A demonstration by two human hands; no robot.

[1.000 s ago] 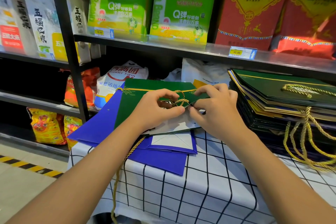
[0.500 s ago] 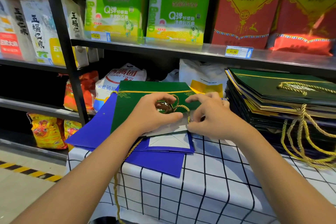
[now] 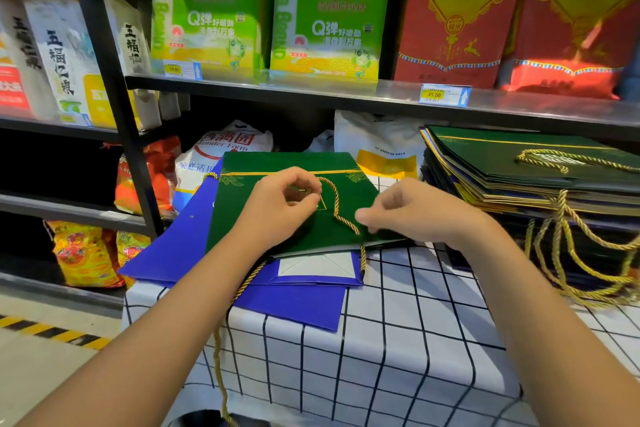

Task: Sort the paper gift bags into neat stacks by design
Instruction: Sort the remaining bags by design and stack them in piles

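A flat dark green gift bag (image 3: 287,163) with a gold stripe lies on top of blue gift bags (image 3: 180,246) at the left of the table. Its gold rope handle (image 3: 336,204) curls across the green face. My left hand (image 3: 277,208) hovers over the bag with thumb and fingers pinched at the handle's upper end. My right hand (image 3: 412,215) rests at the bag's right side, fingertips pinching the rope's lower end. A tall stack of green and dark bags (image 3: 519,180) with gold handles sits at the right.
The table wears a white cloth with a black grid (image 3: 398,340). A metal shelf (image 3: 346,94) with green and red rice boxes stands behind. Rice sacks (image 3: 221,156) fill the lower shelf. A gold rope (image 3: 218,367) hangs over the table's front left edge.
The bunched handle has been spread out into a single curve across the green bag. My right hand has moved right and down, away from my left hand.
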